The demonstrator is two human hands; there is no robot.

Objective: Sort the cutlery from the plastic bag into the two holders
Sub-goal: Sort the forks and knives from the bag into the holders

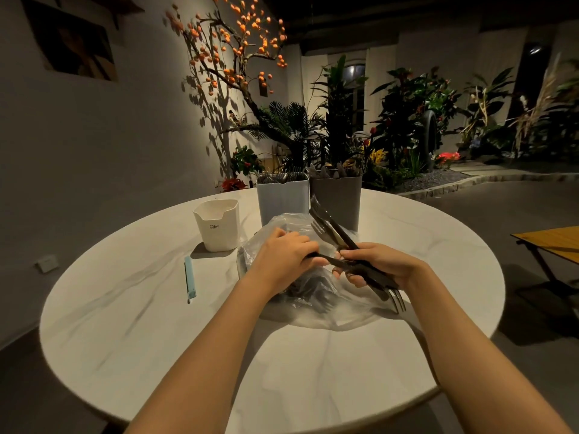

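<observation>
Forearms reach over the round white bench [125, 308] to a clear bag [313, 308] lying at its middle. Right hand [380, 264] has its grip curled round a bundle of dark cutlery [329, 223], tines sticking out both ends. Left hand [282, 255] rests on the bag, its grip pinching one dark piece. Left of the bag lie a blue clip [190, 280] and a cream cup [217, 225]. Behind stand a white holder [282, 198] and a grey holder [340, 195], touching, both with cutlery inside

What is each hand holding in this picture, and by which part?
The right hand grips a bundle of dark cutlery around its middle. The left hand holds one dark piece by one end, above the plastic bag.
</observation>
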